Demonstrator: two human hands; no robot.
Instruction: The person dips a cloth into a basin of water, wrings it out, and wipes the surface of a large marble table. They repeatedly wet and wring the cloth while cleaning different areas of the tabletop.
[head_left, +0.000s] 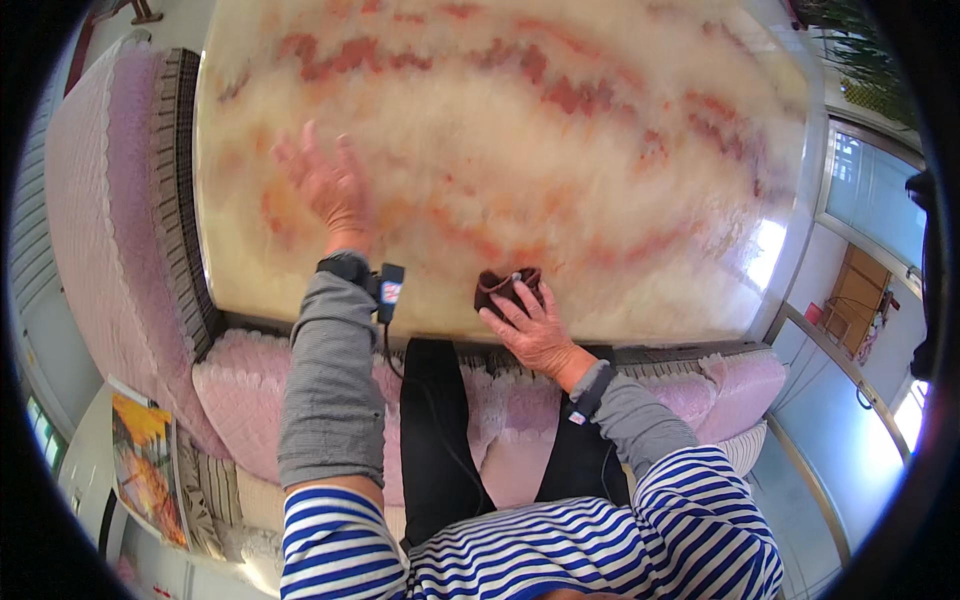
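My left hand (328, 184) is over the left part of a glossy, marbled stone-look tabletop (480, 150). Its fingers are spread and nothing is in it; slight blur hides whether it touches the surface. Close to the near edge, my right hand (538, 330) grips a dark brown cloth item (490, 289), perhaps a small pouch, folded or gathered at the top. A small pale round spot shows at its upper rim beside my fingertips. My palm and fingers cover its near right side.
A pink quilted sofa cover (240, 375) runs along the near side, and another padded section (90, 187) stands at left. A black device (390, 292) with a cable is by my left wrist. A picture panel (146, 465) leans lower left; frosted glass doors (825, 390) stand at right.
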